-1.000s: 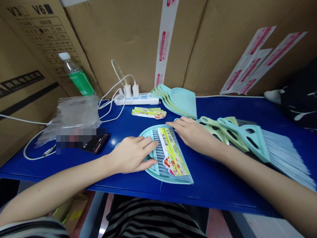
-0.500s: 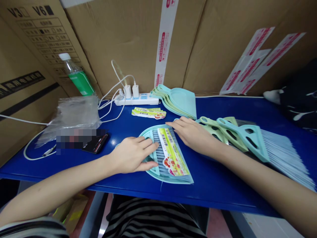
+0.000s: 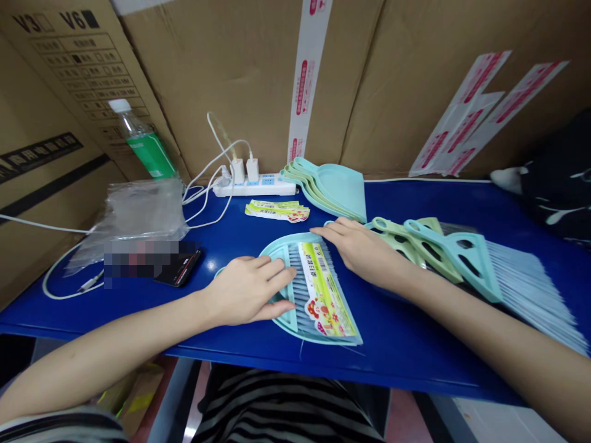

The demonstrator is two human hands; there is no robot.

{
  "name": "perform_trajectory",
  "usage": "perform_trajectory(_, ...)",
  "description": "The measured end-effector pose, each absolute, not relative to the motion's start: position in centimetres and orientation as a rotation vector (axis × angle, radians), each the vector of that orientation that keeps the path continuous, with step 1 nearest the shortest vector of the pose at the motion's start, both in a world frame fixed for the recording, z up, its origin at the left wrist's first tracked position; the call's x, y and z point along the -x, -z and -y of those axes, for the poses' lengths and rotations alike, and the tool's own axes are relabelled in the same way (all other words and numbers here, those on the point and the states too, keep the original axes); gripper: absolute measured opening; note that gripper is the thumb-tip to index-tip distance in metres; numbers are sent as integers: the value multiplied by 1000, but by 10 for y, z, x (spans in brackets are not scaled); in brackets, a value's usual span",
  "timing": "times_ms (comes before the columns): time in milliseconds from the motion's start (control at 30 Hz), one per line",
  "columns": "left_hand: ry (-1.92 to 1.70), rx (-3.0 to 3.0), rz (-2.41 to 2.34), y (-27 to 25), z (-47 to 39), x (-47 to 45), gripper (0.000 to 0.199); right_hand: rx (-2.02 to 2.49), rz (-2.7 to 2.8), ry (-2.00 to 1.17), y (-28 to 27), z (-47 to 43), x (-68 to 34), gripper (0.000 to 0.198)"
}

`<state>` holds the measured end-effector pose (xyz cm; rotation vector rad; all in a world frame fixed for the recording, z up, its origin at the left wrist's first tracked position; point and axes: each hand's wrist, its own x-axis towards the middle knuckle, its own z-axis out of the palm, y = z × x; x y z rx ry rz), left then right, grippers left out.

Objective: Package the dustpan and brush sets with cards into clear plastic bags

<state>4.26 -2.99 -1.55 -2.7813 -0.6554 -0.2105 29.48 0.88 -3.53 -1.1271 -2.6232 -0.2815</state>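
Observation:
A light-blue dustpan (image 3: 310, 340) lies on the table with a matching hand brush (image 3: 295, 261) inside it, grey-blue bristles to the right. On those bristles rests a yellow-green printed label card (image 3: 327, 289). My left hand (image 3: 252, 288) lies palm down over the handle side, thumb apart from the outstretched fingers, which touch the brush head. The handles under it are hidden. At the pan's upper rim is my right hand (image 3: 353, 246), its fingers extended and fingertips by the top of the bristles; its underside does not show.
Stacked dustpans (image 3: 341, 184) stand at the back beside several label cards (image 3: 277, 210) and a power strip (image 3: 256, 186) with cables. More brushes (image 3: 471, 252) lie right. Plastic bags (image 3: 143, 209), a bottle (image 3: 150, 151) and a black card-like item (image 3: 182, 266) are left.
The label card has slid slightly right and toward me on the bristles. Both hands have hardly moved.

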Motion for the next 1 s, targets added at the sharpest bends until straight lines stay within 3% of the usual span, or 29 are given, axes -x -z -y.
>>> perform_trajectory(467,367,2695,563,14,30,-48,59,1143,2641,278,30,-9,-296,48)
perform_trajectory(1000,509,2575,547,17,33,-51,42,1076,2604,347,27,-12,-300,38)
